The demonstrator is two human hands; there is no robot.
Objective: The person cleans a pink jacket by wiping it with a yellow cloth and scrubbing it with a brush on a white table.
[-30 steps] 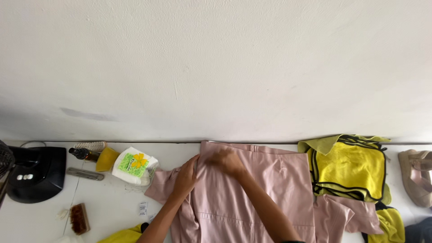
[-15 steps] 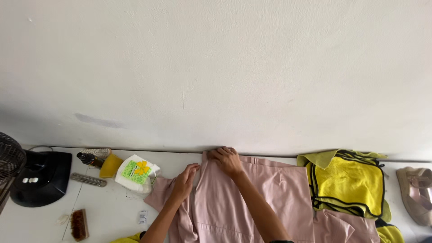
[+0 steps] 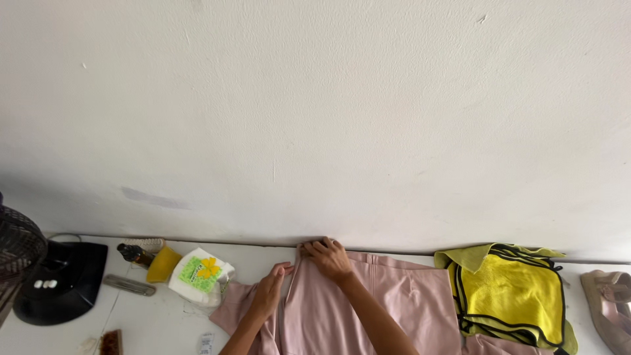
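Note:
A pale pink garment [image 3: 394, 302] lies spread on a white table [image 3: 158, 322] against the wall. My right hand [image 3: 328, 258] rests on its top edge by the wall, fingers curled over the cloth there. My left hand [image 3: 271, 289] pinches a fold of the same pink cloth just left of and below the right hand. Both forearms rise from the bottom edge of the frame.
A yellow garment with black trim [image 3: 509, 292] lies right of the pink one, and a beige shoe [image 3: 608, 309] at the far right. To the left are a white packet with a green label [image 3: 199, 274], a yellow object [image 3: 161, 263], a small dark bottle [image 3: 131, 253], a black fan base [image 3: 62, 283] and a small brush [image 3: 110, 342].
The view tilted up, so more wall shows. My right hand slid up to the garment's top edge by the wall, and my left hand moved up closer to it.

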